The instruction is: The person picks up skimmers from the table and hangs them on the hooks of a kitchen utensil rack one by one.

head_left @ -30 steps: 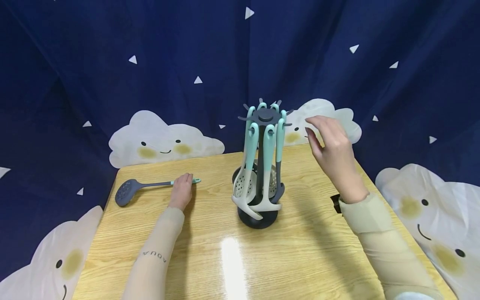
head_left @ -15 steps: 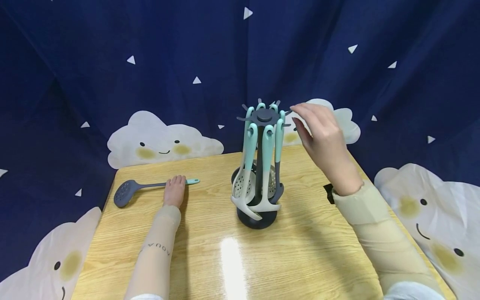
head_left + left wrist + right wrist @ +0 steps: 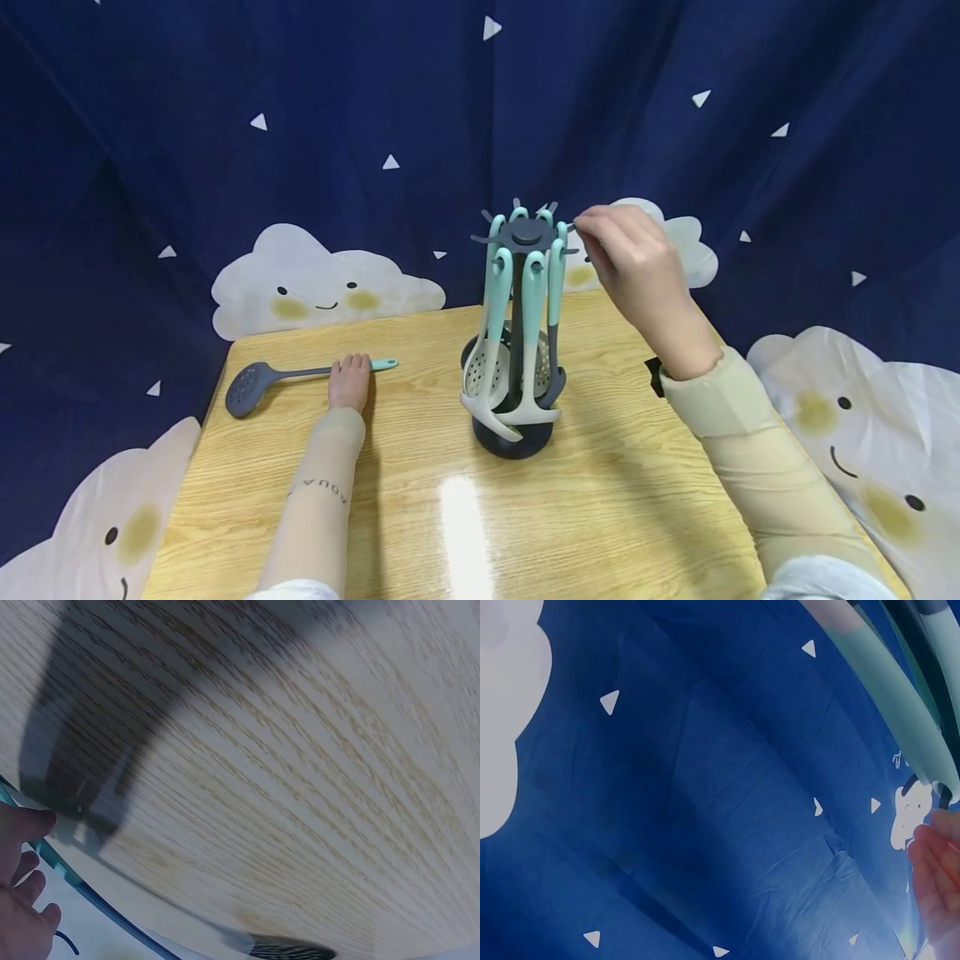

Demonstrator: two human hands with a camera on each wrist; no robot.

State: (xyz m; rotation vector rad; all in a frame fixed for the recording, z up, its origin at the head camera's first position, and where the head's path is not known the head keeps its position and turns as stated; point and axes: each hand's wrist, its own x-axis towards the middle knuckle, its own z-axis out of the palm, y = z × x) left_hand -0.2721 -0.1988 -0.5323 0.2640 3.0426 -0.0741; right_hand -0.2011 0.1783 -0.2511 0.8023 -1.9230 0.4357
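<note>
On the table at the left lies a dark grey skimmer (image 3: 248, 389) with a turquoise handle end. My left hand (image 3: 349, 383) grips its handle; in the left wrist view the thumb and curled fingers (image 3: 30, 889) sit on either side of it. A dark rotating utensil stand (image 3: 524, 233) stands upright near the middle, hung with several turquoise-handled utensils, among them a pale ladle (image 3: 491, 412) and a pale turner (image 3: 529, 410). My right hand (image 3: 637, 258) pinches the tip of a hook on the stand's right side. The right wrist view shows the fingertips just at this hook.
The wooden table (image 3: 420, 533) carries a round black stand base (image 3: 512, 442). A small black object (image 3: 655, 377) shows beside the right wrist. Behind hangs a dark blue curtain (image 3: 375, 83) with white triangles and smiling clouds.
My right hand has moved left to the stand and closed its thumb and fingers on a hook. My left hand has slid a little left along the skimmer's handle.
</note>
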